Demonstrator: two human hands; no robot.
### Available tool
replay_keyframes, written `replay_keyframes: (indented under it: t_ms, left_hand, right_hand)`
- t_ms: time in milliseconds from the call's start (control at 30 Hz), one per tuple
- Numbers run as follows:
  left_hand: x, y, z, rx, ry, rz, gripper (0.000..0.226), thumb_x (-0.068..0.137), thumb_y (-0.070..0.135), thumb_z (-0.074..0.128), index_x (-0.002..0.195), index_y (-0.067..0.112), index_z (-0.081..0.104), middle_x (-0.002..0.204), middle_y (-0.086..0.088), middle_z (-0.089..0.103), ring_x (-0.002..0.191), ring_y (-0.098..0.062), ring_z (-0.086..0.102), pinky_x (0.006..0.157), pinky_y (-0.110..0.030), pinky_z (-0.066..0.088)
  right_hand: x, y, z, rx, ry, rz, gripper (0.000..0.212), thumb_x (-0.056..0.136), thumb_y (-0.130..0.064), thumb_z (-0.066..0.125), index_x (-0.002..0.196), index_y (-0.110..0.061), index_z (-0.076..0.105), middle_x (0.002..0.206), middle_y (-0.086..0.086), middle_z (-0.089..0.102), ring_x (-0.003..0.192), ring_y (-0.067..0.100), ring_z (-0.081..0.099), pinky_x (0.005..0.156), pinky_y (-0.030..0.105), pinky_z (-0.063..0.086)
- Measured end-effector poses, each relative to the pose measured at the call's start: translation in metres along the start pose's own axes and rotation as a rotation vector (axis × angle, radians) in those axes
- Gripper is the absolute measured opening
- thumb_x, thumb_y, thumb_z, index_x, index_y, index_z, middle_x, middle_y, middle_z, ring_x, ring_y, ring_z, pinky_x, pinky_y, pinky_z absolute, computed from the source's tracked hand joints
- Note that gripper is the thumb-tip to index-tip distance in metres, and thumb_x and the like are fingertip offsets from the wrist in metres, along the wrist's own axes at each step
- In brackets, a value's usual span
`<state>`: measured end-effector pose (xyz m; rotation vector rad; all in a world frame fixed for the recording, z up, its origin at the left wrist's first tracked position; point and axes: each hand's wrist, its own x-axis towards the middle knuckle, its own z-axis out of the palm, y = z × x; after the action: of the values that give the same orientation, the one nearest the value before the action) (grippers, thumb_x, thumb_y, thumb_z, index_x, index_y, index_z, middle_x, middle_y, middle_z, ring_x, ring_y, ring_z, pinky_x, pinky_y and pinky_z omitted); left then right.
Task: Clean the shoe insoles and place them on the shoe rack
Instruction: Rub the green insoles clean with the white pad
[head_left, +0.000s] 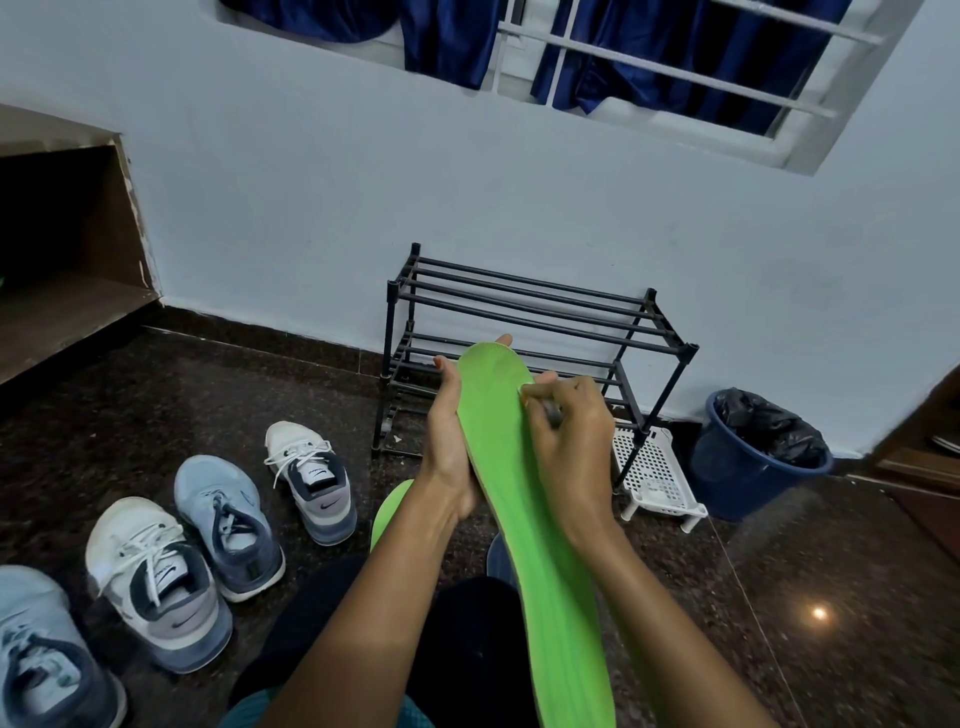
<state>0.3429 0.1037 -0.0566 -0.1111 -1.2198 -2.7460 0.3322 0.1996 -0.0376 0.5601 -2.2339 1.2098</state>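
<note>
Pointing away toward rack (524, 332), green insole (524, 499), lengthwise

The insole (524, 493) is matt lime-green foam, smooth with faint lengthwise ribbing. The small grey object (554, 414) against it is too blurred to judge. The shoe rack (519, 306) is black tubing with a dull sheen. The floor (831, 597) is dark speckled stone, polished to a gloss. The sneakers (311, 483) have mesh cloth uppers. The bucket (727, 467) is smooth blue plastic, lined with a crinkled shiny black bag (763, 421). The curtains (649, 57) are satiny blue cloth, and the wall (363, 182) is matt paint.
</note>
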Motion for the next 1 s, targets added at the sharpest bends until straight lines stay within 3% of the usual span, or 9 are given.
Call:
replay_keyframes:
  t_ms: [100, 233, 433, 633, 867, 1000]
  left_hand:
    - [-0.001, 0.002, 0.0, -0.022, 0.005, -0.046, 0.071, 0.094, 0.063, 0.007, 0.136, 0.025, 0.048, 0.117, -0.02, 0.066, 0.105, -0.029, 0.066, 0.081, -0.036, 0.057]
    - [0.0, 0.004, -0.001, -0.067, 0.021, -0.055, 0.069, 0.092, 0.065, 0.007, 0.127, 0.027, 0.054, 0.113, -0.022, 0.067, 0.1, -0.031, 0.066, 0.078, -0.034, 0.057]
    - [-0.001, 0.002, -0.001, -0.028, 0.008, -0.046, 0.071, 0.094, 0.063, 0.009, 0.135, 0.024, 0.051, 0.119, -0.022, 0.064, 0.103, -0.031, 0.066, 0.08, -0.037, 0.057]
    - [0.001, 0.0, -0.004, -0.005, 0.02, -0.004, 0.068, 0.096, 0.06, 0.01, 0.135, 0.022, 0.051, 0.104, -0.012, 0.07, 0.091, -0.023, 0.069, 0.069, -0.031, 0.056]
    - [-0.001, 0.005, -0.002, -0.084, 0.017, -0.042, 0.069, 0.091, 0.066, 0.007, 0.129, 0.028, 0.052, 0.118, -0.023, 0.064, 0.109, -0.034, 0.062, 0.08, -0.036, 0.055]
    - [0.0, 0.002, -0.002, -0.053, 0.012, -0.03, 0.07, 0.094, 0.063, 0.009, 0.135, 0.023, 0.05, 0.115, -0.02, 0.066, 0.099, -0.029, 0.068, 0.072, -0.033, 0.057]
  right_hand:
    - [-0.008, -0.005, 0.004, 0.018, -0.021, 0.012, 0.012, 0.084, 0.002, 0.059, 0.089, -0.004, 0.068, 0.084, -0.002, 0.05, 0.076, -0.001, 0.051, 0.069, 0.008, 0.04]
    - [-0.028, -0.014, 0.007, 0.093, -0.111, -0.045, 0.014, 0.08, 0.005, 0.063, 0.086, -0.005, 0.07, 0.079, -0.002, 0.053, 0.08, -0.012, 0.049, 0.07, 0.0, 0.034]
    - [-0.009, -0.006, 0.002, 0.05, -0.046, -0.04, 0.011, 0.082, 0.004, 0.061, 0.086, -0.004, 0.068, 0.082, -0.001, 0.051, 0.08, -0.007, 0.048, 0.071, 0.002, 0.035]
    - [-0.001, -0.007, 0.007, 0.004, 0.022, -0.035, 0.011, 0.085, 0.002, 0.058, 0.091, -0.001, 0.067, 0.085, -0.002, 0.047, 0.079, 0.007, 0.05, 0.071, 0.009, 0.04]
    - [-0.023, -0.015, 0.013, 0.128, -0.115, -0.033, 0.012, 0.081, 0.004, 0.062, 0.088, -0.002, 0.07, 0.084, -0.003, 0.05, 0.085, -0.014, 0.049, 0.074, -0.001, 0.033]
    - [-0.011, -0.012, 0.006, 0.058, -0.079, -0.045, 0.011, 0.083, 0.003, 0.061, 0.089, -0.002, 0.068, 0.084, -0.002, 0.049, 0.078, -0.006, 0.048, 0.07, 0.001, 0.034]
